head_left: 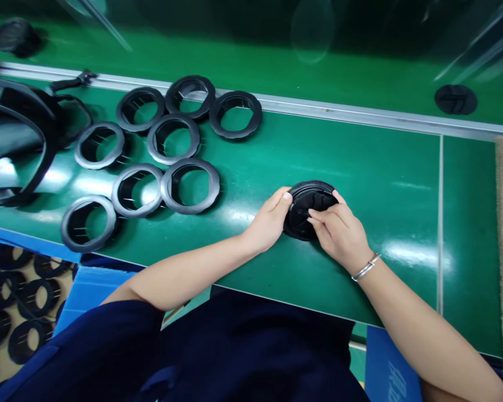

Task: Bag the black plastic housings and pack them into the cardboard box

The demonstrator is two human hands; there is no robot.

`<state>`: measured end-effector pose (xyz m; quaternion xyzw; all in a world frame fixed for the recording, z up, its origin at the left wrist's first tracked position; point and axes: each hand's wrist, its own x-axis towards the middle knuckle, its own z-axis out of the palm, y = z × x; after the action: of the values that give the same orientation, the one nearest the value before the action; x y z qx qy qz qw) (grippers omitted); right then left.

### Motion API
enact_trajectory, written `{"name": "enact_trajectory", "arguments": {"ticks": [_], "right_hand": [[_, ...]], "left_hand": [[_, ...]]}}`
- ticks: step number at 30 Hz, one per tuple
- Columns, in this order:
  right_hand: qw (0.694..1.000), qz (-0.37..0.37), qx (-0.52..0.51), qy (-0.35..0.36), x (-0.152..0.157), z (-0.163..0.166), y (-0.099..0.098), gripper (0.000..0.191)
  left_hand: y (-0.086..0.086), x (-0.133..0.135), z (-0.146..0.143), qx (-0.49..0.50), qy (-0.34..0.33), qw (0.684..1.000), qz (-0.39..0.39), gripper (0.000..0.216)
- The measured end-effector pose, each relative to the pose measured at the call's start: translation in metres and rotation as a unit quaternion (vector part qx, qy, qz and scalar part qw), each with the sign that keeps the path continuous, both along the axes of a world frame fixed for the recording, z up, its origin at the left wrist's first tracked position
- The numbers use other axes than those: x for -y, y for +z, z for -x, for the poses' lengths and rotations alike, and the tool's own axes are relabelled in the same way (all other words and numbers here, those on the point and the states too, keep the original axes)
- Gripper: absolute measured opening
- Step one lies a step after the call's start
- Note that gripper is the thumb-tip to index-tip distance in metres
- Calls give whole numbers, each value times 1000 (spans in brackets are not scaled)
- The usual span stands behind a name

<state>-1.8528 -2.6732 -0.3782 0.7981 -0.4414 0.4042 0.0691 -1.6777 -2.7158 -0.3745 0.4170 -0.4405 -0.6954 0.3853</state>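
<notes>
A round black plastic part (pixel 302 191) with a raised rim and a dark recessed middle is between my two hands, just above or on the green bench. My left hand (pixel 269 220) grips it by the left edge, thumb on top of the rim. Over its right side lies my right hand (pixel 341 233), closed, with thumb and fingertips pinched together at the middle of the part. Another fingertip touches the upper right rim. Whether a small piece is between the pinching fingertips is hidden. A silver bracelet (pixel 366 268) circles the right wrist.
Several black rings (pixel 214 187) stand left on the green bench (pixel 318 151). Further left is a black strapped object (pixel 46 142). A metal rail (pixel 302 106) runs behind; beyond it lie a black disc (pixel 455 99) and a black round part (pixel 14 36). A blue box (pixel 73 296) with more rings sits lower left.
</notes>
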Motion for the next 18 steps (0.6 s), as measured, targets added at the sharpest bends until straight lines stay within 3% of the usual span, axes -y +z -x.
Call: {"name": "enact_trajectory", "arguments": {"ticks": [8, 18], "right_hand": [[996, 48, -61, -35, -3, -2, 1, 5], [999, 10, -49, -14, 1, 2, 0, 8]], "left_hand": [[6, -2, 2, -7, 20, 999, -33, 29], [3, -1, 1, 9, 1, 1000, 20, 33]]}}
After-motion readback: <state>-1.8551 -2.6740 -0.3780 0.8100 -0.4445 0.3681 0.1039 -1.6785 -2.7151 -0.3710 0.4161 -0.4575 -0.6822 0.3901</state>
